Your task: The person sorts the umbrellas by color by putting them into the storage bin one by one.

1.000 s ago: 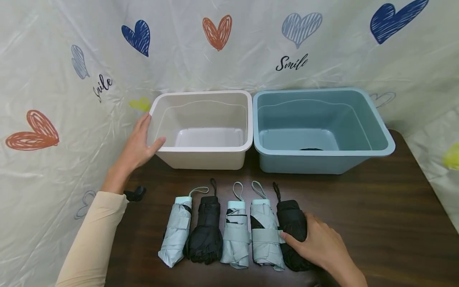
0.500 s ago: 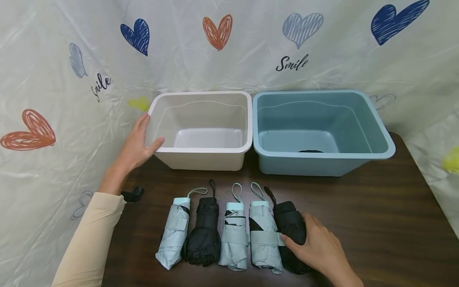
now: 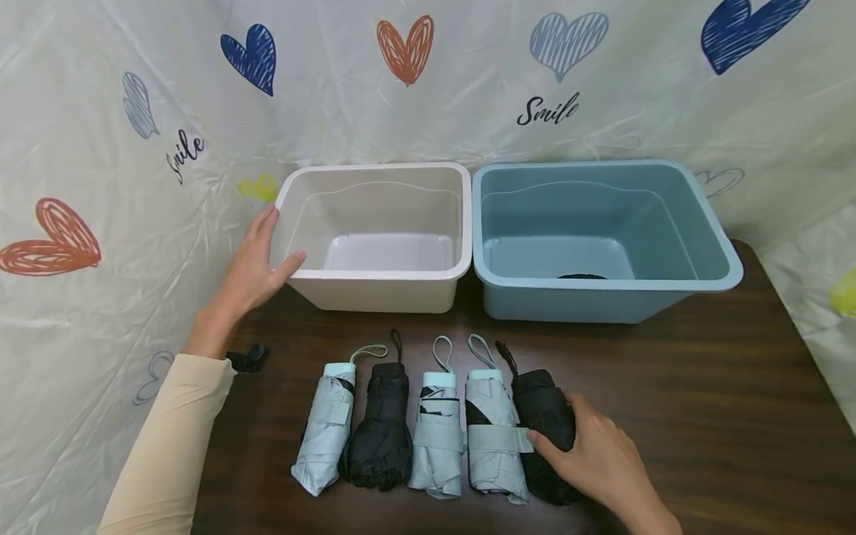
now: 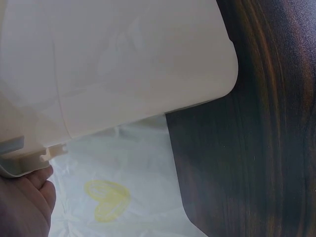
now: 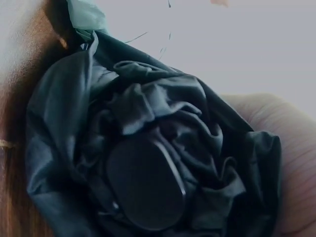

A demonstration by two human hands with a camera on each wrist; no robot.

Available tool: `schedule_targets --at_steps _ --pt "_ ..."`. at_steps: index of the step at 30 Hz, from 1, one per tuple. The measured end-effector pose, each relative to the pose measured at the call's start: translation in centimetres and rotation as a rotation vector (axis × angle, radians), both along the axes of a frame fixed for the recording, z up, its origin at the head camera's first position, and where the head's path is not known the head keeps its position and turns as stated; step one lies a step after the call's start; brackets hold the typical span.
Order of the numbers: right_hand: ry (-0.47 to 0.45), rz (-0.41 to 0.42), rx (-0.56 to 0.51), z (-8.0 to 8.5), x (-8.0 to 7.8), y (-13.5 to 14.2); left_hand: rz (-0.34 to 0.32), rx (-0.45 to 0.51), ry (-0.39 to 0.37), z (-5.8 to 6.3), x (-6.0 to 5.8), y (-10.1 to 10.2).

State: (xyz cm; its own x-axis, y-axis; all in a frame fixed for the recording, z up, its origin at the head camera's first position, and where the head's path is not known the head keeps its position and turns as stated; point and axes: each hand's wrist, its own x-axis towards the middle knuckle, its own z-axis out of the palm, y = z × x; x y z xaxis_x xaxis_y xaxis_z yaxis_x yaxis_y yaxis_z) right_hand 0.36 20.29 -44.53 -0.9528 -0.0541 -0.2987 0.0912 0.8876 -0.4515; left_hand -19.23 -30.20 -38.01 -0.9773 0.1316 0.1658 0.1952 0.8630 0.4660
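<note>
At the right end of a row of folded umbrellas, my right hand (image 3: 598, 453) grips a black folding umbrella (image 3: 545, 409) lying on the table. My thumb crosses its near side and its wrist loop points up and left. The right wrist view looks at the bunched fabric and dark round end (image 5: 145, 182) of this umbrella. Close beside it lies a pale blue folding umbrella (image 3: 491, 453). My left hand (image 3: 250, 267) rests on the left rim of a cream bin (image 3: 374, 293), fingers along the side and thumb at the front corner.
Two more pale blue umbrellas (image 3: 438, 446) and another black umbrella (image 3: 377, 446) complete the row. A blue bin (image 3: 562, 305) stands right of the cream one, with something black (image 3: 582, 276) partly visible inside. A heart-printed sheet (image 3: 468, 89) hangs behind the dark wooden table (image 3: 722, 416).
The black umbrella's handle end and loop have tipped left in my right hand's grip, towards the pale blue umbrella. My left hand keeps its place on the cream bin.
</note>
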Motion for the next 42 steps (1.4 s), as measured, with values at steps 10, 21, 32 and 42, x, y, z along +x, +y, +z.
schedule_targets --at_steps 10,21,32,42 --pt "0.001 -0.008 -0.035 0.1 -0.2 0.6 -0.004 0.005 0.015 0.1 -0.1 0.0" --pt "0.028 -0.021 -0.049 0.2 -0.2 0.8 0.001 0.003 0.011 0.2 0.1 0.0" --pt "0.048 -0.017 -0.065 0.9 -0.6 1.2 0.006 -0.004 0.017 0.2 0.0 0.0" --pt "0.08 0.001 -0.089 1.8 -1.4 1.9 0.005 0.002 0.013 0.3 0.1 0.3"
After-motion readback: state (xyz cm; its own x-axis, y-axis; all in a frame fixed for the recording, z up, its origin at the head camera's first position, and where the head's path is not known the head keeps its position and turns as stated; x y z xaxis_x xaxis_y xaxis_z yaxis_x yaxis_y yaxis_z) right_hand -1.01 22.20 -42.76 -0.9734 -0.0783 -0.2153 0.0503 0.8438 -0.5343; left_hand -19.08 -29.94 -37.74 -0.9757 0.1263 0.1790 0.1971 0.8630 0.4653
